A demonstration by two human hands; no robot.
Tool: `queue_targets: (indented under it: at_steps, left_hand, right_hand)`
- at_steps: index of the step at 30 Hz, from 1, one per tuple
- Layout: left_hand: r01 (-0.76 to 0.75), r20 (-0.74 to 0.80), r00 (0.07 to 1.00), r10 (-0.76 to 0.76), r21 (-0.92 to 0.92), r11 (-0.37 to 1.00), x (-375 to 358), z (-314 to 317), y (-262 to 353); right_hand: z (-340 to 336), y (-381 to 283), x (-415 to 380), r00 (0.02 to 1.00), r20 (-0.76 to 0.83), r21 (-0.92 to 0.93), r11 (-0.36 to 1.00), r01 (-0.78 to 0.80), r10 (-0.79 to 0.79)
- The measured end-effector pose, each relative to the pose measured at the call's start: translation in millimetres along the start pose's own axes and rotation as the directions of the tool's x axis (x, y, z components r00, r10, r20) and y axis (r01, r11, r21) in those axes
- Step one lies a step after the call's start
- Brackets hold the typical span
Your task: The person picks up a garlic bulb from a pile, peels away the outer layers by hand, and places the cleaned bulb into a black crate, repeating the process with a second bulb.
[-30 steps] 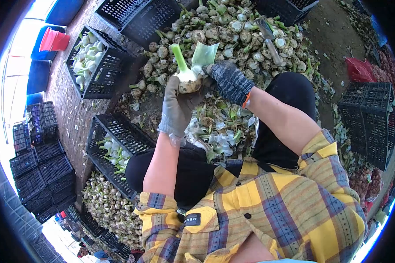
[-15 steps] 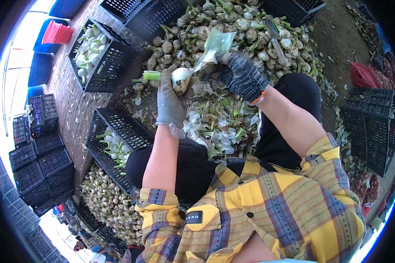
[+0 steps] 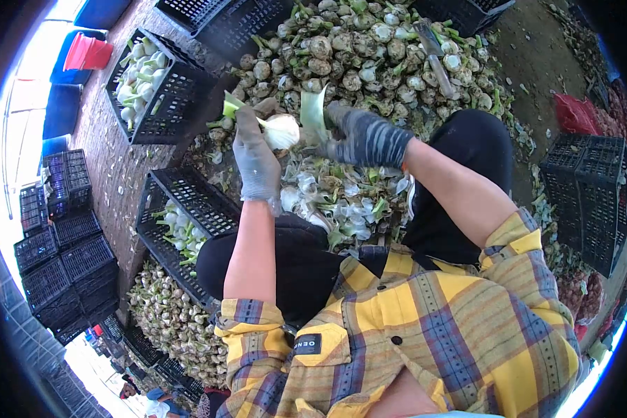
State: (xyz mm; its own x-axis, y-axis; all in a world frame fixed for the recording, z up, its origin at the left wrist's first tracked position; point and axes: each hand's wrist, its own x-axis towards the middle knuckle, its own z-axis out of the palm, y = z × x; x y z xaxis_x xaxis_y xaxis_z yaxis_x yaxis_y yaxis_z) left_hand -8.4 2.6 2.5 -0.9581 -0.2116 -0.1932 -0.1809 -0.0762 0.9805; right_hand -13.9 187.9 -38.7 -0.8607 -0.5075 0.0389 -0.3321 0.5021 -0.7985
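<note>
In the head view my left hand (image 3: 255,155), in a grey glove, grips a garlic bulb (image 3: 281,131) by its short green stem. The bulb's white, clean side faces right. My right hand (image 3: 366,135), in a dark striped glove, pinches a pale green strip of peel (image 3: 314,111) that stands upright, just right of the bulb. Its lower end is partly hidden by the fingers. Beyond both hands lies a heap of soil-stained garlic bulbs (image 3: 355,59), with a knife (image 3: 435,63) resting on it. Below the hands, loose peelings (image 3: 352,202) cover the floor.
A black crate (image 3: 177,104) of cleaned bulbs stands at the left, and another crate (image 3: 188,202) sits by my left knee. More bulbs (image 3: 171,320) are piled behind it. Stacked crates (image 3: 584,195) stand at the right. A red bucket (image 3: 88,52) is far left.
The peel strip has come away from the bulb and now hangs upright in my right hand. My left hand has shifted slightly left, turning the bulb so its white side shows.
</note>
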Motion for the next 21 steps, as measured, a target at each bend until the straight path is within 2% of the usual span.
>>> queue_targets:
  at_steps: [1,2,3,4,5,6,7,9,10,11,12,15,18,21]
  left_hand:
    - [0.015,0.044,0.999,-0.011,-0.093,0.996,-0.4,-0.9,-3.6]
    - [0.008,0.096,0.995,0.0,-0.082,0.997,-4.0,0.9,-1.8]
    - [0.001,0.148,0.989,0.009,-0.07,0.998,-9.5,3.4,1.4]
    - [-0.004,0.201,0.979,0.016,-0.057,0.998,-13.0,5.2,2.5]
    - [-0.087,0.224,0.971,0.084,0.004,0.996,-10.6,4.6,-3.9]
    - [-0.072,0.242,0.968,0.068,0.005,0.997,-11.4,6.1,-5.3]
    - [-0.057,0.259,0.964,0.052,0.008,0.998,-13.1,7.4,-5.8]
    - [0.0,0.282,0.96,-0.006,0.02,1.0,-13.0,5.0,-5.5]
    - [-0.029,0.271,0.962,0.018,0.036,0.999,-12.2,5.0,-6.2]
    - [-0.057,0.261,0.964,0.041,0.053,0.997,-11.2,5.1,-7.6]
    - [-0.084,0.252,0.966,0.064,0.071,0.994,-10.4,5.2,-8.8]
    - [-0.005,0.208,0.978,-0.01,0.071,0.997,-8.7,3.0,-10.5]
    - [0.006,0.184,0.983,-0.007,0.007,1.0,-7.3,4.5,-12.1]
    - [0.044,0.223,0.974,-0.024,-0.084,0.996,-9.3,4.6,-7.3]
  right_hand:
    - [-1.4,-4.0,10.3,0.989,0.085,0.273,0.952,-0.141,0.122]
    - [-4.5,-12.0,17.8,0.957,0.198,0.511,0.811,-0.287,0.214]
    - [-10.0,-19.9,19.6,0.863,0.258,0.459,0.731,-0.505,0.434]
    - [-13.4,-26.3,19.1,0.85,0.314,0.533,0.662,-0.527,0.423]
    - [-16.1,-31.2,18.4,0.838,0.367,0.6,0.586,-0.545,0.404]
    - [-16.7,-32.9,18.2,0.826,0.418,0.656,0.503,-0.562,0.377]
    - [-14.9,-30.3,19.9,0.876,0.362,0.678,0.556,-0.482,0.319]
    - [-12.5,-22.7,19.0,0.889,0.343,0.698,0.551,-0.458,0.304]
    - [-14.5,-23.2,18.5,0.895,0.333,0.706,0.552,-0.445,0.296]
    - [-21.1,-32.1,12.9,0.886,0.34,0.746,0.484,-0.458,0.314]
    - [-18.3,-26.9,13.0,0.894,0.302,0.719,0.536,-0.442,0.332]
    - [-5.7,-6.9,14.8,0.909,0.186,0.624,0.67,-0.402,0.372]
    - [-6.2,-8.4,15.3,0.897,0.199,0.688,0.596,-0.414,0.394]
    - [-26.4,-39.5,14.2,0.787,0.386,0.706,0.394,-0.588,0.481]
